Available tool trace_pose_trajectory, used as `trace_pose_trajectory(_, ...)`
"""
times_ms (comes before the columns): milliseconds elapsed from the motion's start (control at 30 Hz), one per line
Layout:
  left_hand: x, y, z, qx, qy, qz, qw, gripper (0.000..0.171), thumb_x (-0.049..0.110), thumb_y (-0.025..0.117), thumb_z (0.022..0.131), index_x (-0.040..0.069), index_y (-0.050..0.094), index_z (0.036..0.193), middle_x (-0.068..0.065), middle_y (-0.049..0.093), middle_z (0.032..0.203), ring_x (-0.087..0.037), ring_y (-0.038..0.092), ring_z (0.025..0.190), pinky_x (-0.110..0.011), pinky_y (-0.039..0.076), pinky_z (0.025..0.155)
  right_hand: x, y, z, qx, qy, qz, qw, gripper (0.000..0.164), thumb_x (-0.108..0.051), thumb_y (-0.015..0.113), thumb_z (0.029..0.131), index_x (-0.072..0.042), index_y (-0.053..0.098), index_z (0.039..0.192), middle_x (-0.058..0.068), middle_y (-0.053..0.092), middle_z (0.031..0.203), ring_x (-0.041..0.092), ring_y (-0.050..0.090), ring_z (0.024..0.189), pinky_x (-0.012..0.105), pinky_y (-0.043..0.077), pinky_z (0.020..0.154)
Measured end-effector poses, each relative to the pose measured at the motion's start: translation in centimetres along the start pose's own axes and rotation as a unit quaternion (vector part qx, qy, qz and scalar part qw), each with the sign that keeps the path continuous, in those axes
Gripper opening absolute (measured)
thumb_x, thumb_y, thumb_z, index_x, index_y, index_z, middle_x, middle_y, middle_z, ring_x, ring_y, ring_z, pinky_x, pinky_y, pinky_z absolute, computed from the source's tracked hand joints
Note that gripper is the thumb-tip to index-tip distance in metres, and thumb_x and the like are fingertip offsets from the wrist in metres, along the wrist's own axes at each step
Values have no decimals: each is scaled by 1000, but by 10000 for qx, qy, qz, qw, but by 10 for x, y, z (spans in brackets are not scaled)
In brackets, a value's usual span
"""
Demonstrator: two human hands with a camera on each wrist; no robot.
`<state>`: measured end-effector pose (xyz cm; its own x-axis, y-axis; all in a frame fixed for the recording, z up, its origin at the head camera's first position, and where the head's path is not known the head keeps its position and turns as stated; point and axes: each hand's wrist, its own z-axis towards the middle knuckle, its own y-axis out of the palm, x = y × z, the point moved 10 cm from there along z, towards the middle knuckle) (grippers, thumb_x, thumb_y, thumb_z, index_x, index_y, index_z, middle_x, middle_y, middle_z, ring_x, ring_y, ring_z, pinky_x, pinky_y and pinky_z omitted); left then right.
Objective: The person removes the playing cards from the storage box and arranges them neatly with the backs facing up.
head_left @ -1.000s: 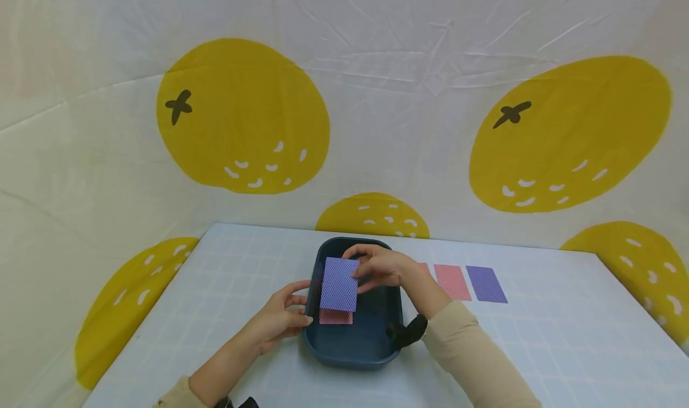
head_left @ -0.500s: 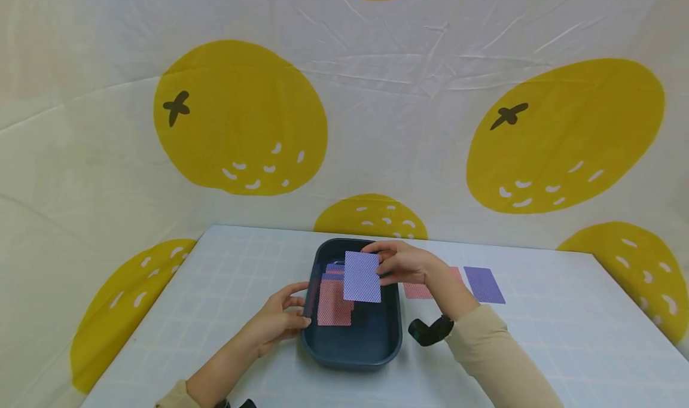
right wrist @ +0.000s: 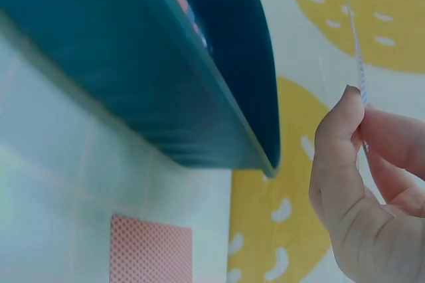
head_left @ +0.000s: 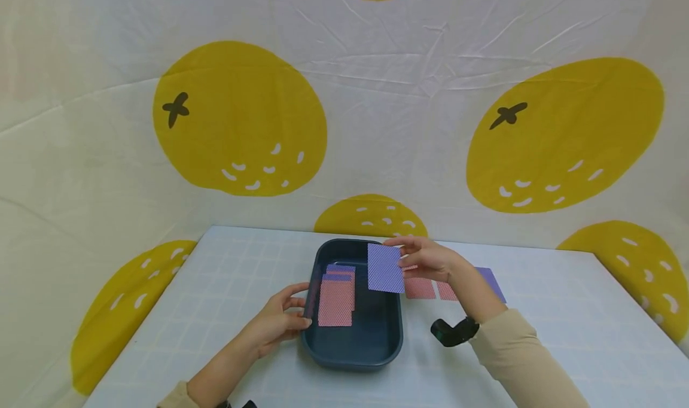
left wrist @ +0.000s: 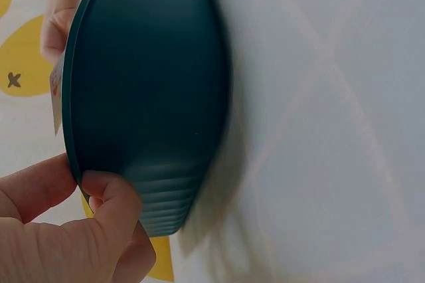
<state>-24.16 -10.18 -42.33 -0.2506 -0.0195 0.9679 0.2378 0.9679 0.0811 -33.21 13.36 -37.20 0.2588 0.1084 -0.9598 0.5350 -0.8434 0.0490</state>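
Observation:
A dark blue tray [head_left: 353, 351] stands on the table. My left hand [head_left: 281, 317] holds its left rim; the left wrist view shows thumb and fingers pinching the edge. My right hand [head_left: 430, 260] pinches a blue-purple patterned playing card [head_left: 385, 268] by its right side, above the tray's right rim. In the right wrist view that card [right wrist: 360, 70] is seen edge-on between thumb and fingers. Inside the tray, red-backed cards [head_left: 335, 303] and blue-purple-backed cards [head_left: 338, 269] lie overlapping on the left side.
Right of the tray, red cards [head_left: 420, 288] and a blue-purple card [head_left: 491, 282] lie in a row, partly hidden by my right arm. A pale gridded cloth [head_left: 242, 258] covers the table. Behind it hangs a white curtain [head_left: 398, 127] with yellow fruit prints.
My right hand has carried the blue-purple card rightward from over the tray's left side to its right rim, uncovering the cards in the tray. My left hand stays on the rim.

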Motion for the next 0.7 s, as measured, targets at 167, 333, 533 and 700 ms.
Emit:
trace_pose_trajectory(167,1,1,0,-30,17,-27,10000,70,-13,60,78,1,32,141,-14,44,104,-17,47,80,-29,44,64,1,-12,-6,137,39,-128,9998,49,7,52,87,1,42,134,14,47,111,26,54,95,36,50,82)
trace_pose_trajectory(333,1,1,0,-19,14,-17,10000,70,-13,60,78,1,32,140,-14,44,104,-17,48,80,-28,45,64,0,-21,-13,149,20,-239,9996,45,6,51,88,0,45,132,14,46,112,27,52,97,33,51,80)
trace_pose_trajectory(533,1,1,0,-9,13,-45,10000,70,-14,60,78,1,32,141,-14,43,104,-17,48,80,-29,45,64,-1,-38,-26,354,15,-398,9986,50,4,53,88,-1,42,136,14,46,112,26,52,97,34,50,83)
trace_pose_trajectory(700,1,1,-1,-27,19,-36,10000,70,-13,60,78,1,32,140,-14,43,104,-17,48,80,-29,45,64,-1,-60,-40,726,67,-646,9952,49,3,55,87,-4,45,135,12,48,111,24,54,94,34,49,84)
